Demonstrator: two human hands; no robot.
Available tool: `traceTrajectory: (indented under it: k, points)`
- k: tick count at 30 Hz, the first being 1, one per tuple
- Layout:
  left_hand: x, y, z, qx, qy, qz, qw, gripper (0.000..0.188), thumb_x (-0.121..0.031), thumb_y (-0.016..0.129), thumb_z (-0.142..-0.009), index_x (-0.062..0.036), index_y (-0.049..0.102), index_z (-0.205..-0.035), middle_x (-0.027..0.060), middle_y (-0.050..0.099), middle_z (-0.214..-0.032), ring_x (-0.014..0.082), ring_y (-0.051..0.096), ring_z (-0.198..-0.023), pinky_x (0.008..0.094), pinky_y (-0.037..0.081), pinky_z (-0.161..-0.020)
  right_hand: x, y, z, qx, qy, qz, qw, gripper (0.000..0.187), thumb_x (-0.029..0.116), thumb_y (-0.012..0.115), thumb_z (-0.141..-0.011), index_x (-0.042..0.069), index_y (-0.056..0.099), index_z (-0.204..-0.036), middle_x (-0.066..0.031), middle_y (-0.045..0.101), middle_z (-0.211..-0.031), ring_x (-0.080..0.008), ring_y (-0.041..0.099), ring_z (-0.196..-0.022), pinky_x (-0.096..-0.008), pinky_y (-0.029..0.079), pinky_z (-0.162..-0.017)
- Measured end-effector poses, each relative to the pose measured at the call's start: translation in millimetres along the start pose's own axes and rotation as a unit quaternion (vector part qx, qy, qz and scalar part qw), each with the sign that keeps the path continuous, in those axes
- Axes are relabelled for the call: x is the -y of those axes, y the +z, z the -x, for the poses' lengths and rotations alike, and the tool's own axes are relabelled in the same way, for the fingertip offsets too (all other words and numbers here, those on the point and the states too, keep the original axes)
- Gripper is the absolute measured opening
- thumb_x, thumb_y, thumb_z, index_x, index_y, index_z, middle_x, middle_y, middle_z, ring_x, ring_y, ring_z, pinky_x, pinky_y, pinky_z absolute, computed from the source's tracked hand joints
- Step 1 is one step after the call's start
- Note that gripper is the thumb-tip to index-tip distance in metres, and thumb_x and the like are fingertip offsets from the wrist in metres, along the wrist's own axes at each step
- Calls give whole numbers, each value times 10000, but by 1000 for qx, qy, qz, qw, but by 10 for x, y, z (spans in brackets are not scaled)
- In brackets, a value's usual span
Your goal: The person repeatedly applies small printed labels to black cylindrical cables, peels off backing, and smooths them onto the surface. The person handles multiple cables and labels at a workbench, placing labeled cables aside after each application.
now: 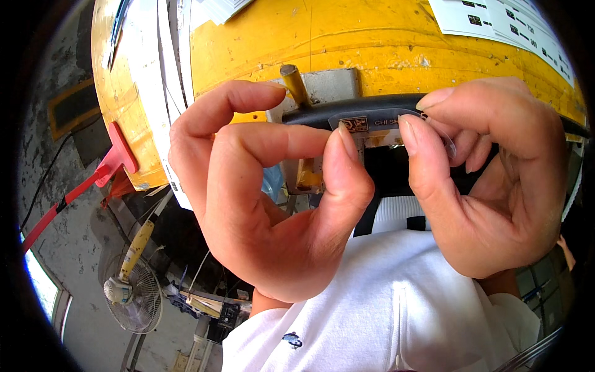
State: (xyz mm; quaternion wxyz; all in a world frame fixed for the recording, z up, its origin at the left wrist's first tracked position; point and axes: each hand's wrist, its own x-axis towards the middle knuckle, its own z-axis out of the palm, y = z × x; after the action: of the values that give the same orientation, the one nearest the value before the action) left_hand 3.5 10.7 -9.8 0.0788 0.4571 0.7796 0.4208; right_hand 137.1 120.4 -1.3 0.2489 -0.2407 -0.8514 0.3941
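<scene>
A clear strip of film with a dark printed emblem and lettering (381,121), like a transparent decal, is stretched between my two hands. My left hand (266,198) pinches its left end between thumb and index finger. The right end is at the thumb and index fingertip of my right hand (502,180), where a bit of clear film curls below the fingers. Just behind the strip runs a smooth black bar (322,110), crossing from left to right along the table's near edge. Whether the strip touches the bar, I cannot tell.
A metal peg (294,85) rises from a grey plate (334,85) on the worn yellow table (260,43). Printed white sheets (508,28) lie at the far right. White strips (162,74) lie at left. A fan (131,294) and a red-handled tool (114,158) are lower left.
</scene>
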Motion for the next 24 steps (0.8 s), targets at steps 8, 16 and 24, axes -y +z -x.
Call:
traceTrajectory:
  k: [8,16,24]
  points:
    - [-7,5,10,0,-8,5,1000,150,-6,741,-772,-6,591,-766,153,598,-1077,234,535,-1100,366,330,-1020,6,30,19,-20,7,-4,1000,388,-171,700,-737,-7,565,-1062,-46,579,-814,-68,474,-624,-186,359,-554]
    - [-7,12,44,-2,-15,3,1000,161,-24,743,-777,-11,584,-769,156,598,-1083,238,531,-1107,365,328,-1024,23,26,43,-21,4,5,1000,377,-173,703,-728,-5,576,-1041,-44,584,-819,-67,465,-623,-185,355,-555]
    - [17,20,37,5,-19,27,999,160,-45,705,-835,-7,552,-804,161,588,-1090,218,521,-1102,343,332,-1005,17,28,29,-29,-1,16,999,389,-181,705,-717,-8,583,-1044,-41,583,-816,-67,461,-627,-186,354,-561]
